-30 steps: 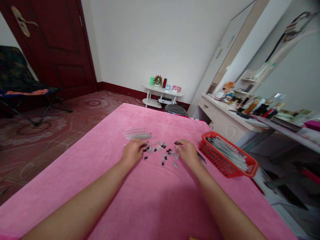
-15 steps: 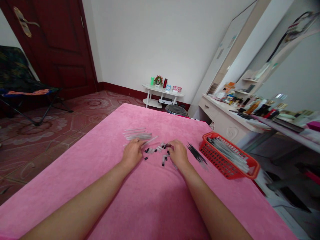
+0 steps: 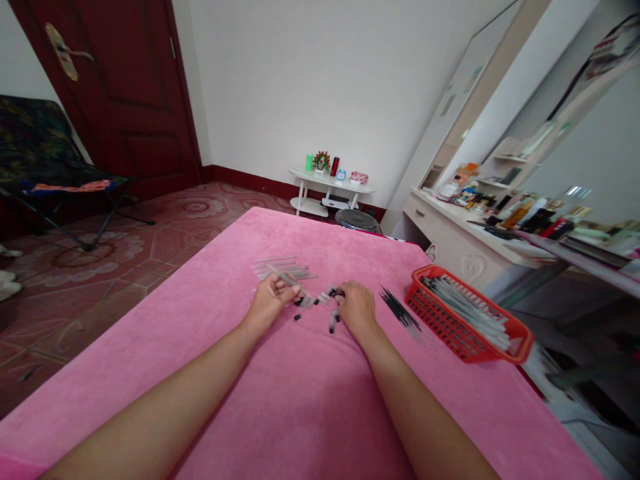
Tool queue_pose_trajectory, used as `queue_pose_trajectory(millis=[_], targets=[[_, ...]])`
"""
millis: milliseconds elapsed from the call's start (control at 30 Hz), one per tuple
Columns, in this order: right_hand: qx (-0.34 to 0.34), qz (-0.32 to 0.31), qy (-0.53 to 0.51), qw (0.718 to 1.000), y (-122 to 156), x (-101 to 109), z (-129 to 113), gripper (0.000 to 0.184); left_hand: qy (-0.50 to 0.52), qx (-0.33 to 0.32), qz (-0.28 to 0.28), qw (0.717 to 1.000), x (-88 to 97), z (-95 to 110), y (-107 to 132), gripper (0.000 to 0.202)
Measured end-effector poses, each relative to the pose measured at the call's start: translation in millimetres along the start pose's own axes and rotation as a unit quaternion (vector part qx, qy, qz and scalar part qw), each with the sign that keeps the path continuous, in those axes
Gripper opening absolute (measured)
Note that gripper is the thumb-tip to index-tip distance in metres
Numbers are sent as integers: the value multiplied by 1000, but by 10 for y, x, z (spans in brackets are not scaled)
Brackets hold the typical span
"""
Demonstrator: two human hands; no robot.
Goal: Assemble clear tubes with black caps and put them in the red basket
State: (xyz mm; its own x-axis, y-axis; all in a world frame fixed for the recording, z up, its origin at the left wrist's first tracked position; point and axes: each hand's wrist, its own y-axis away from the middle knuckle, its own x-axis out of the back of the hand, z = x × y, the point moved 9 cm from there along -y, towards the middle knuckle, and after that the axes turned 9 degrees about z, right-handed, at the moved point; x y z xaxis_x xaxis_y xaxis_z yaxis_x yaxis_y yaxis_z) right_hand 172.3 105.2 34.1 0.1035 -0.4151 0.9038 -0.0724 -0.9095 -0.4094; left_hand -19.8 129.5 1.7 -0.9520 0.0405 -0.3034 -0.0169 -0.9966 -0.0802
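Now | left hand [image 3: 273, 298] fingers grip clear tube [image 3: 283, 276], tilted toward right hand [image 3: 356, 309] | right fingers curl over loose caps [image 3: 316, 301], grip unclear | caps lie between both hands, within easy reach

Two hands [image 3: 271, 301] [image 3: 356, 311], one red basket [image 3: 440, 330], one door [image 3: 125, 100].

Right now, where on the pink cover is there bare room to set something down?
Free: the pink cover near you, either side of the forearms. Crowded: caps between left hand and right hand, clear tubes beyond, black sticks beside the red basket.
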Motion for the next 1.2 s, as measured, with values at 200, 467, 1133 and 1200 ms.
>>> queue_pose_trajectory(millis=[200,467,1133,1200], targets=[[-13,67,-130,989,95,143,-36,8,78,33,-6,996,1,-23,4,36],[-28,54,-288,956,208,160,-157,9,83,42,-11,996,-7,-37,15,36],[-274,-132,124,945,246,301,1462,26,-3,4,-42,999,-19,-26,19,31],[-269,-145,131,943,251,282,1463,25,-28,-4,-41,999,-17,-19,23,31]])
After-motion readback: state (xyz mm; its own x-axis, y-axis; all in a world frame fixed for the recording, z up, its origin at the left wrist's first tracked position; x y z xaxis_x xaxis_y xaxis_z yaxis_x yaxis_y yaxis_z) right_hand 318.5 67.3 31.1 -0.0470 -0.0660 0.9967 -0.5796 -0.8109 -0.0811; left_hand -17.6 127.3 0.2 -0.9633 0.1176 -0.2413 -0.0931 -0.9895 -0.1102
